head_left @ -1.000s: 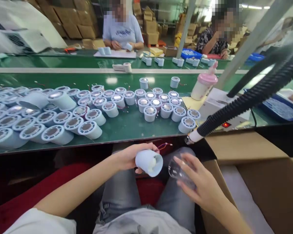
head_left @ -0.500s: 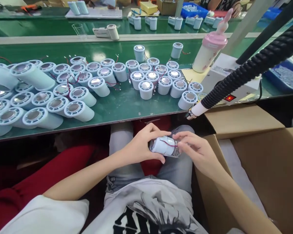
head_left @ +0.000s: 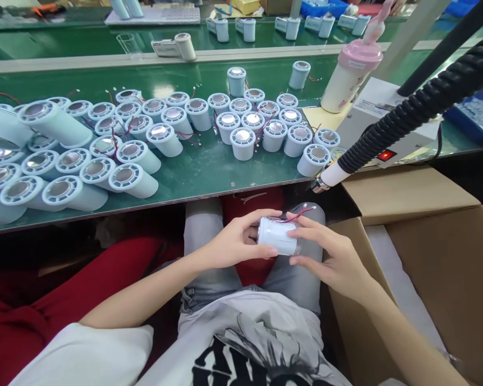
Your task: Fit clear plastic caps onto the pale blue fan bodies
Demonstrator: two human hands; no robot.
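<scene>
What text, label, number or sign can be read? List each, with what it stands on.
None reads with certainty.
Shirt: bold black lettering, cut off by the frame, unclear.
White box: label, too small.
Bottle: lid label, too small.
White device on the rail: marking, blurred.
Held cylinder: no text seen.

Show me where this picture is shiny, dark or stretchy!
Head view: white glare on the green table, bright shine atop some cups; head view: deep shadow under the table; head view: leftmost cups look stretched and slanted, perhaps by the lens; head view: the clear sleeve around the held cup is hard to make out.
</scene>
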